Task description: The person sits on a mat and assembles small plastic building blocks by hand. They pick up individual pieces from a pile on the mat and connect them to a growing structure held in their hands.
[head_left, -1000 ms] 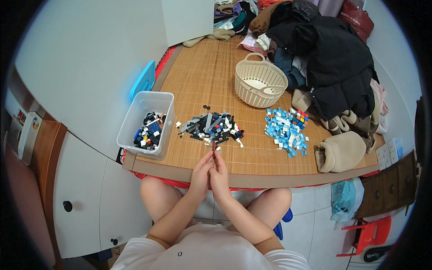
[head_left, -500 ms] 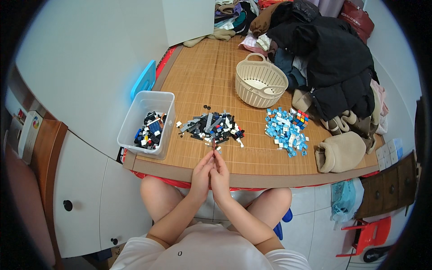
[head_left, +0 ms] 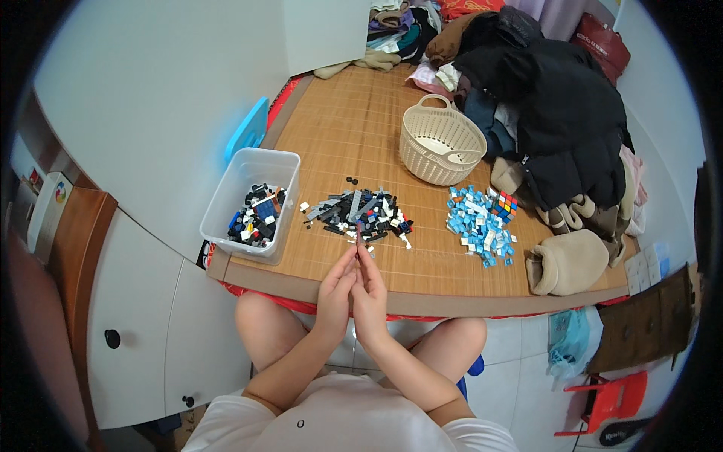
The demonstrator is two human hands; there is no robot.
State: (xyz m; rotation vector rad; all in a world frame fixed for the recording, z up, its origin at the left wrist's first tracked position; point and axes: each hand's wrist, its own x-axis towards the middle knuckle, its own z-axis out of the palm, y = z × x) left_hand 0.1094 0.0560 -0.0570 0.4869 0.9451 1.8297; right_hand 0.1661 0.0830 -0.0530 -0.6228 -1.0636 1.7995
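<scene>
My left hand (head_left: 335, 292) and my right hand (head_left: 369, 295) meet at the near edge of the mat, fingers extended and pressed together at the tips. Between the fingertips stands a thin, dark reddish piece (head_left: 359, 236), too small to name exactly. Just beyond it lies a heap of toy building bricks (head_left: 369, 213), mostly black, grey and white with a few red and blue ones. Part of the heap's near side is covered by the held piece and fingertips.
A clear plastic bin (head_left: 212, 207) with mixed bricks stands left, its blue lid (head_left: 247, 129) behind. To the right are blue and white tiles (head_left: 480, 226), a puzzle cube (head_left: 504, 206), a beige basket (head_left: 423, 143), a beige cloth roll (head_left: 568, 262) and piled dark clothes (head_left: 565, 113).
The whole view has shifted slightly. Both hands stay together around the thin reddish piece, with almost no change in their pose.
</scene>
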